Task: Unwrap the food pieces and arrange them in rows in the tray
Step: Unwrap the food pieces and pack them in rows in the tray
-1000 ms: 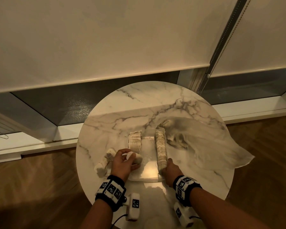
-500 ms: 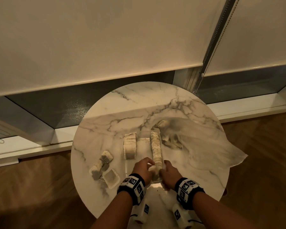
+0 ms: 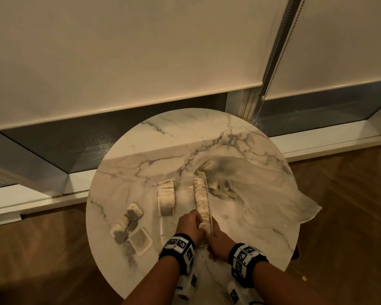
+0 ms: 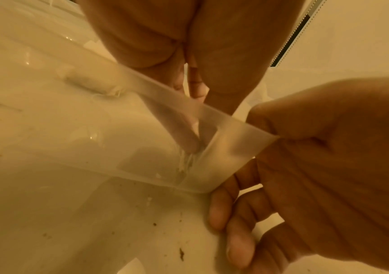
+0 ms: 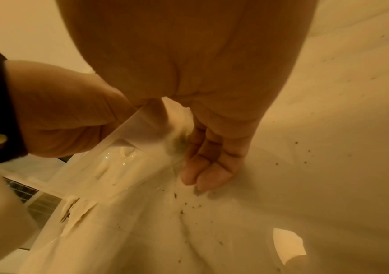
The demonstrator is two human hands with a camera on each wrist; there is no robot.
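Head view, looking down on a round marble table (image 3: 154, 150) set against a window with the blinds (image 3: 119, 51) drawn low. In the middle sits a clear plastic tray (image 3: 185, 194), see-through enough that the marble shows under its bare centre. Two rows of pale, cream-coloured food pieces stand on edge inside it: a short row (image 3: 166, 198) along the left side, at the far end, and a long row (image 3: 201, 200) running down the right side almost to the near wall.

Both hands are right at the near end of that long row. The left hand (image 3: 190, 225) is curled, knuckles up, with its fingertips on the nearest pale piece (image 3: 202, 226); whether it pinches the piece or only presses it I cannot tell. The right hand (image 3: 218, 243) is at the tray's near right corner. In the left wrist view the right hand's thumb sits at the corner's top edge with the fingers (image 4: 238, 246) bent under and beside it on the table, so it grips the tray there. The right wrist view shows those fingers (image 5: 208, 170) beside the tray wall, with dark crumbs (image 5: 184, 204) scattered on the marble.

Off to the left of the tray, a loose cluster of pieces (image 3: 128, 223) waits on the table, greyer and duller, one lying flat and square nearest the table edge. To the right, a crumpled sheet of thin plastic (image 3: 262, 194) spreads out and hangs over the rim.
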